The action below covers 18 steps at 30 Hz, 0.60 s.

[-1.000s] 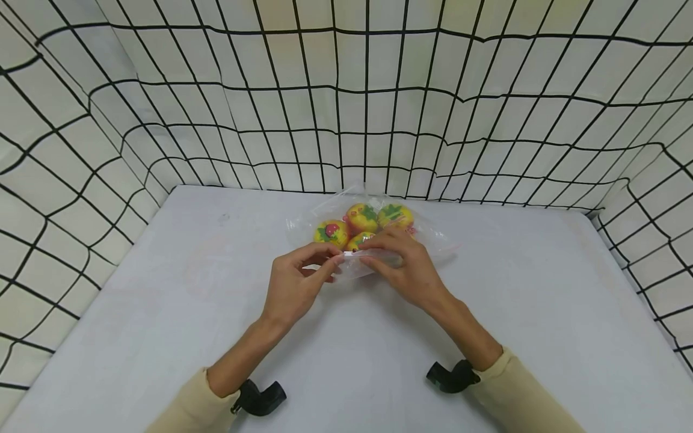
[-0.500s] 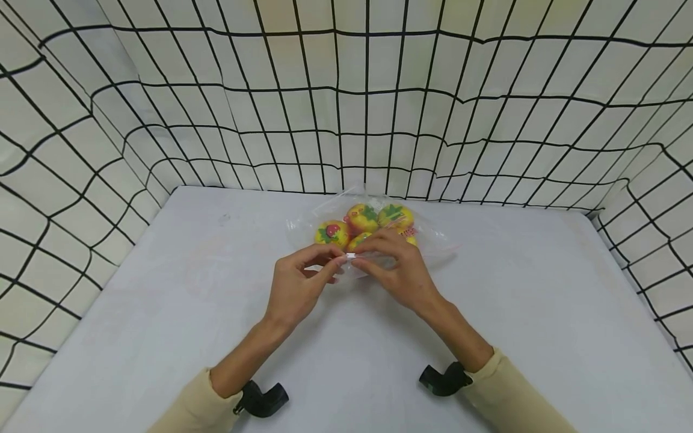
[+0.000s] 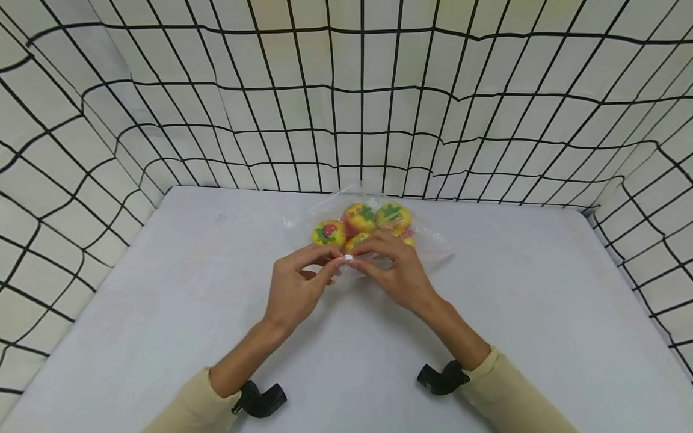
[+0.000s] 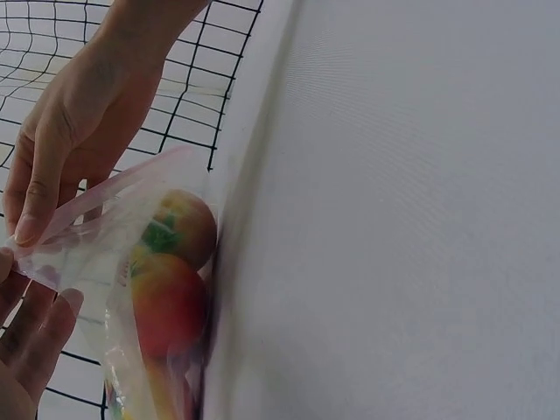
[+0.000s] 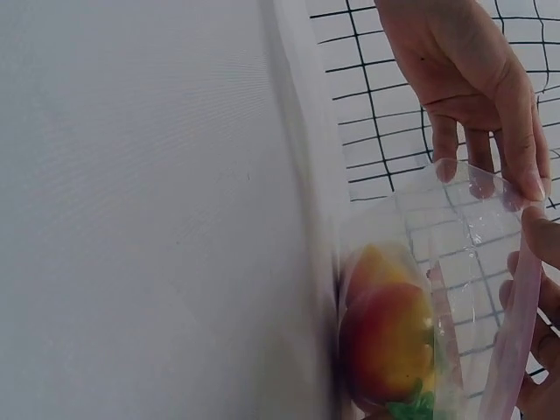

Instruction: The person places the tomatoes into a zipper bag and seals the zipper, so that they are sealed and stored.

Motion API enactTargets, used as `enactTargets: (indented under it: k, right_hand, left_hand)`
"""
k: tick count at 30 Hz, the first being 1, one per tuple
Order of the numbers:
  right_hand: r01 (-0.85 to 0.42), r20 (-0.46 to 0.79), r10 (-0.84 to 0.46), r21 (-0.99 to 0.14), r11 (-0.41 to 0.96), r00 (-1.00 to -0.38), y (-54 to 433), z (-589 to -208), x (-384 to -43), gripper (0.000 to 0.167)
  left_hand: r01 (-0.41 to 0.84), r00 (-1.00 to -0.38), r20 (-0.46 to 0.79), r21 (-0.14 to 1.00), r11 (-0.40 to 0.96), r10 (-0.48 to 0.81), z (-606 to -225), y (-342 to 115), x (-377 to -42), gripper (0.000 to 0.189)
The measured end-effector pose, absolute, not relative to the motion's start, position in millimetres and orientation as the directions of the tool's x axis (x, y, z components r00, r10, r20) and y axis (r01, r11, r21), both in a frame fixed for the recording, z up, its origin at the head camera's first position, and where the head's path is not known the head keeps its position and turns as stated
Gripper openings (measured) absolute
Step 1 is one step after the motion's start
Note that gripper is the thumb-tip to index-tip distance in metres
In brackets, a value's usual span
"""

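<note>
A clear plastic zip bag (image 3: 303,224) lies near the back edge of the table, its pinkish mouth facing the person. Inside are several round yellow-and-red balls (image 3: 329,233) with green leaf and red fruit patterns. A small white piece (image 3: 349,257), which looks like a zip slider, shows at the mouth between both hands' fingertips. The left hand (image 3: 295,282) pinches the mouth between thumb and fingers at its left end. Just beside it, the right hand (image 3: 403,276) pinches the mouth too and covers some of the balls. In the right wrist view, the bag's pink strip (image 5: 516,350) runs down from the fingertips.
A white-covered table (image 3: 162,313) spreads under the arms. Black netting (image 3: 363,108) over white walls rises at the back and both sides. Black curved pieces (image 3: 262,402) sit at the sleeve cuffs, near the table surface.
The right hand's fingertips have slid left along the bag's mouth, up to the white piece beside the left fingertips. The left hand stays nearly in place. The head view has shifted slightly.
</note>
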State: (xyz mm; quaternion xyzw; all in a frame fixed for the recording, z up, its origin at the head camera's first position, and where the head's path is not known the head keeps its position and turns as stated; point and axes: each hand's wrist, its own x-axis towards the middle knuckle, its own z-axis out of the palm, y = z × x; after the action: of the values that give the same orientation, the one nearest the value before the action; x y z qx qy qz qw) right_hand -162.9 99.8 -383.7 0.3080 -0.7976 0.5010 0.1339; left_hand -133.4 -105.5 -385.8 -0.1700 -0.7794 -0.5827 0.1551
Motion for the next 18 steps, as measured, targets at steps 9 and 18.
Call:
enactTargets:
  k: [9, 18]
  right_hand:
    - [-0.593, 0.480, -0.359, -0.721, 0.359, -0.801, 100.6, -382.4, -158.5, 0.017]
    - [-0.586, 0.475, -0.351, -0.716, 0.380, -0.807, 107.6, -387.0, -159.5, 0.020]
  left_hand:
    - [0.453, -0.890, 0.447, 0.845, 0.285, 0.089, -385.9, -107.0, -132.7, 0.007]
    - [0.456, -0.887, 0.455, 0.847, 0.272, 0.072, -388.3, -111.0, -132.7, 0.006]
